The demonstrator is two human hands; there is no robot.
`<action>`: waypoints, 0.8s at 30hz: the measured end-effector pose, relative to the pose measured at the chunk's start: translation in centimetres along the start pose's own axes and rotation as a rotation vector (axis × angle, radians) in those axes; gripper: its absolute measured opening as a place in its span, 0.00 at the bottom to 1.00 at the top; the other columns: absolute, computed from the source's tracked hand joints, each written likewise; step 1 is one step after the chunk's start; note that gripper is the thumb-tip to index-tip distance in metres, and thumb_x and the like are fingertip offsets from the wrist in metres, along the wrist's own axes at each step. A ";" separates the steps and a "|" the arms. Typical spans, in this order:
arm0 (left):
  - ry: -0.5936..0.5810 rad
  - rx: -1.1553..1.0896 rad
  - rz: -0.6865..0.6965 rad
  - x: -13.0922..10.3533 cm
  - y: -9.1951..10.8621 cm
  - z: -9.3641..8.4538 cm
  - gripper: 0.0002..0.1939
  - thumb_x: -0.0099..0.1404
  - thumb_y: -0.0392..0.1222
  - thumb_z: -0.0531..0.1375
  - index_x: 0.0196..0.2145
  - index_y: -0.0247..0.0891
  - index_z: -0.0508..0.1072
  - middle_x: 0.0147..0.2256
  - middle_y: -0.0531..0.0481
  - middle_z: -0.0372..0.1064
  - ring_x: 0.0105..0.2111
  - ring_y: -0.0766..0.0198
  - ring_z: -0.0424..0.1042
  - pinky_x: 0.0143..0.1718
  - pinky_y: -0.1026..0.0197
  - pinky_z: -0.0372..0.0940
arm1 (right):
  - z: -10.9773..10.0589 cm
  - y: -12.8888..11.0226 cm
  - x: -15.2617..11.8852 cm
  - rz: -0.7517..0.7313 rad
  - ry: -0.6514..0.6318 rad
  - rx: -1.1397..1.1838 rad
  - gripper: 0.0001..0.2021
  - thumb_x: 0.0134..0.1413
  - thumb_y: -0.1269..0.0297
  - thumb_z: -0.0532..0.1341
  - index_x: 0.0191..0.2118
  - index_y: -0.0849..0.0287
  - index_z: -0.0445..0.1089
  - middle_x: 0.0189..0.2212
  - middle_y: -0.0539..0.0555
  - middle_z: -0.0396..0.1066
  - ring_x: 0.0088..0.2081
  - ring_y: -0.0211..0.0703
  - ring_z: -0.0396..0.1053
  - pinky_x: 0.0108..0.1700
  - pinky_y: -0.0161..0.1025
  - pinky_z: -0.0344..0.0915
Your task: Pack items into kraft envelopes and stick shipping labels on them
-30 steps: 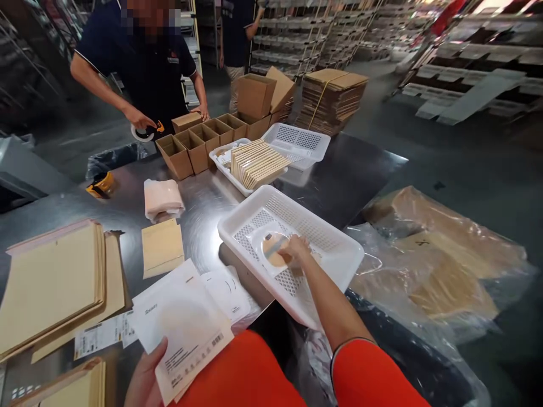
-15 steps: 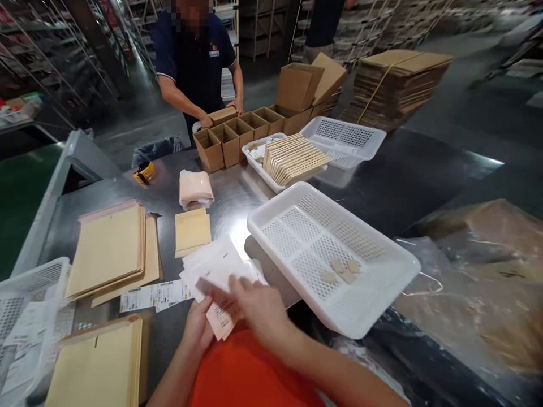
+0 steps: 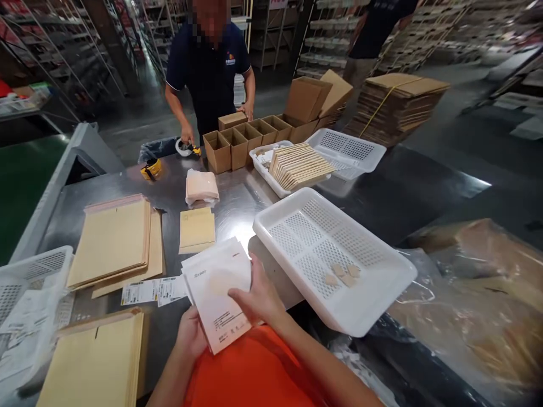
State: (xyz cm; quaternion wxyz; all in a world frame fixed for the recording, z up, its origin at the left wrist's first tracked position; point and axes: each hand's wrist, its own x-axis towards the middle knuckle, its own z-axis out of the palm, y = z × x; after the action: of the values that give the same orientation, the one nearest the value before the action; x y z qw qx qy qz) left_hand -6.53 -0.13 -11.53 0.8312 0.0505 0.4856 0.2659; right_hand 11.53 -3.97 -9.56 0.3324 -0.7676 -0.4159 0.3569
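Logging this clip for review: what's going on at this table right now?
A person in orange sleeves holds a stack of white pouches in both hands: the left hand grips it from below, the right hand lies on top. Beside them a white tray holds a few small tan pieces. Tan envelopes and label strips lie on the steel table. Across it, a co-worker stands at a row of open small boxes, one hand on a tape dispenser.

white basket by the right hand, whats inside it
In the white basket a few small tan pieces lie on the perforated floor near its front corner; the rest of the floor shows bare. The near wall hides nothing much.
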 end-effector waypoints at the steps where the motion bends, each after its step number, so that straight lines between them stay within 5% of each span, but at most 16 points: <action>1: 0.032 -0.021 0.018 -0.3 0.0 0.2 0.23 0.59 0.36 0.54 0.53 0.32 0.70 0.38 0.40 0.79 0.51 0.46 0.72 0.56 0.42 0.65 | -0.1 0.5 -0.1 0.076 0.010 0.124 0.44 0.42 0.57 0.67 0.65 0.55 0.47 0.57 0.62 0.64 0.53 0.59 0.66 0.52 0.56 0.64; 5: 0.056 0.064 0.105 -0.8 -0.4 1.0 0.24 0.56 0.42 0.64 0.52 0.40 0.71 0.42 0.44 0.79 0.51 0.44 0.72 0.53 0.44 0.67 | -0.1 2.4 -1.6 0.085 -0.079 0.524 0.25 0.42 0.63 0.66 0.50 0.55 0.64 0.41 0.53 0.75 0.42 0.52 0.72 0.46 0.50 0.68; 9: -0.040 0.232 0.058 -0.5 -1.3 3.6 0.32 0.52 0.37 0.67 0.55 0.38 0.67 0.45 0.41 0.77 0.50 0.45 0.73 0.49 0.47 0.70 | -2.1 3.1 -2.5 0.064 -0.201 0.915 0.28 0.37 0.58 0.70 0.47 0.58 0.65 0.37 0.53 0.77 0.39 0.52 0.74 0.43 0.49 0.70; 11: -0.139 0.259 0.041 -0.4 -1.7 5.2 0.31 0.54 0.40 0.67 0.56 0.39 0.67 0.48 0.40 0.75 0.48 0.48 0.74 0.46 0.52 0.71 | -5.1 3.4 -2.0 0.046 -0.106 0.935 0.30 0.34 0.56 0.72 0.46 0.58 0.66 0.36 0.54 0.77 0.37 0.52 0.75 0.42 0.49 0.71; 15: -0.318 0.433 0.164 0.0 -1.6 6.5 0.26 0.53 0.49 0.68 0.49 0.39 0.73 0.50 0.39 0.72 0.42 0.54 0.75 0.40 0.59 0.70 | -14.5 5.7 1.0 0.004 0.288 0.806 0.31 0.34 0.54 0.72 0.47 0.56 0.65 0.36 0.54 0.78 0.34 0.50 0.75 0.40 0.48 0.71; 19: -0.079 0.545 0.211 0.8 -0.2 2.7 0.23 0.51 0.51 0.69 0.42 0.36 0.77 0.46 0.39 0.75 0.39 0.57 0.75 0.39 0.61 0.70 | -20.6 11.0 6.1 0.052 0.431 0.547 0.28 0.36 0.54 0.69 0.46 0.57 0.67 0.36 0.54 0.77 0.35 0.50 0.74 0.39 0.46 0.70; 24: 0.334 0.537 0.293 0.4 2.1 -7.8 0.21 0.48 0.45 0.71 0.40 0.37 0.77 0.43 0.41 0.77 0.38 0.56 0.76 0.38 0.59 0.69 | -17.9 17.6 10.8 0.359 0.479 -0.054 0.09 0.33 0.68 0.66 0.26 0.58 0.67 0.22 0.52 0.71 0.33 0.52 0.71 0.37 0.45 0.66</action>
State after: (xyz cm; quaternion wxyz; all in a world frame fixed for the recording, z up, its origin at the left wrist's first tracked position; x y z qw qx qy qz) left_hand -13.74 0.51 -15.22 0.6502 0.2923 0.6553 0.2499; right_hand 37.68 -6.00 -17.32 0.3320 -0.8998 -0.1925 0.2073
